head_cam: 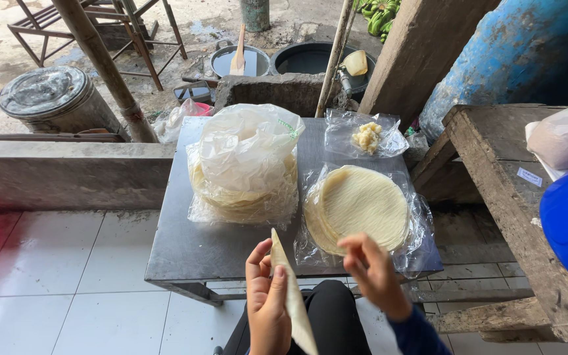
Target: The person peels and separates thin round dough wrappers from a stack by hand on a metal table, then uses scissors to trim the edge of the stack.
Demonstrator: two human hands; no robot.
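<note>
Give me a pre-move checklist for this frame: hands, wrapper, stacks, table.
1. Left hand grips the folded wrapper: ok.
2. Right hand free, hovering at the open stack: ok.
3. Open stack lies flat on its plastic: ok.
4. Bagged stack on the table, clear of the hands: ok.
5. Filling bag on the table's far side: ok.
6. Wrapper filled or empty: cannot tell.

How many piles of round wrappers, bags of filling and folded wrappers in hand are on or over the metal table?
Piles of round wrappers: 2 (bagged pile, open pile)
Bag of filling: 1
Folded wrapper in left hand: 1
Total: 4
</note>
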